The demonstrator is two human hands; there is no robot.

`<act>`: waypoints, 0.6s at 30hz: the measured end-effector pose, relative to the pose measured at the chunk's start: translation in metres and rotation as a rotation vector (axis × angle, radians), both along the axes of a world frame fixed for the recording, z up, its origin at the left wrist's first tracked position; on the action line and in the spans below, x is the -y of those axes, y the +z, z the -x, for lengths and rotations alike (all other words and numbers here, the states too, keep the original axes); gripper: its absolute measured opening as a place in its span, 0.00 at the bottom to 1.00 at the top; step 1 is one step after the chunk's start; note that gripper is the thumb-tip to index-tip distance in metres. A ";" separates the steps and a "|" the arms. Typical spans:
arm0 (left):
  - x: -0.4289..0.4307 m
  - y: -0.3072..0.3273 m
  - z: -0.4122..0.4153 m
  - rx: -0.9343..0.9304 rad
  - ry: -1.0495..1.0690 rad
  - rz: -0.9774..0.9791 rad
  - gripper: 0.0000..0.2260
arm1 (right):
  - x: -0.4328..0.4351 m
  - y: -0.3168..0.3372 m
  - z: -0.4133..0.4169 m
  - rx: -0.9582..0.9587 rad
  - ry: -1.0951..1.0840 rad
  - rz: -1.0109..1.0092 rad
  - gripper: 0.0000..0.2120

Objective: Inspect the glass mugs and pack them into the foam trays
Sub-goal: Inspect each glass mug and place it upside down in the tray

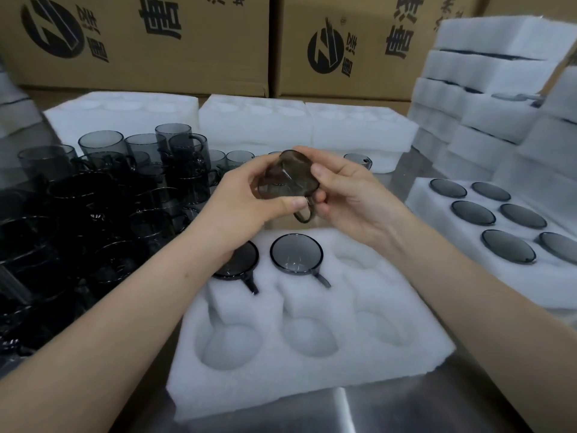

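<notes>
A smoky grey glass mug (pixel 287 176) is held on its side above the table, its handle hanging down. My left hand (pixel 246 198) grips it from the left with the thumb by the handle, and my right hand (pixel 346 195) grips it from the right. Below them lies a white foam tray (pixel 312 370) with two rows of pockets. Two mugs sit in its far row: one (pixel 296 256) in the middle pocket, one (pixel 243 267) at the left, partly hidden by my left wrist. The other pockets hold nothing.
Stacked loose grey mugs (pixel 125 189) crowd the table's left side. A foam tray (pixel 499 245) filled with several mugs lies at the right. More foam trays (pixel 281 123) line the back, a tall stack of foam (pixel 487 89) rises at right, and cardboard boxes (pixel 140 42) stand behind.
</notes>
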State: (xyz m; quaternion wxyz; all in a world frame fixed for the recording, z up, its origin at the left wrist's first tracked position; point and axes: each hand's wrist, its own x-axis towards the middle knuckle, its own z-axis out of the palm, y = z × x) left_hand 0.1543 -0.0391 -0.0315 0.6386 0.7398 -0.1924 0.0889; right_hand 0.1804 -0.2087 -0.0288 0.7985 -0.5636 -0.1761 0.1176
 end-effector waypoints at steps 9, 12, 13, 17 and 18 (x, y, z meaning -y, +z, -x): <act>0.002 -0.002 0.000 0.068 0.071 -0.183 0.21 | -0.005 -0.003 0.001 0.095 -0.146 0.182 0.15; 0.004 -0.002 0.000 0.086 0.079 -0.244 0.23 | -0.009 -0.005 -0.001 0.194 -0.332 0.265 0.09; 0.005 -0.002 0.001 0.084 0.076 -0.249 0.23 | -0.010 -0.005 -0.001 0.202 -0.381 0.277 0.11; 0.005 -0.001 0.001 0.061 0.129 -0.165 0.22 | -0.011 -0.001 0.002 0.089 -0.341 0.154 0.08; 0.004 -0.001 0.001 0.048 0.156 -0.109 0.22 | -0.011 0.000 0.003 0.053 -0.298 0.138 0.07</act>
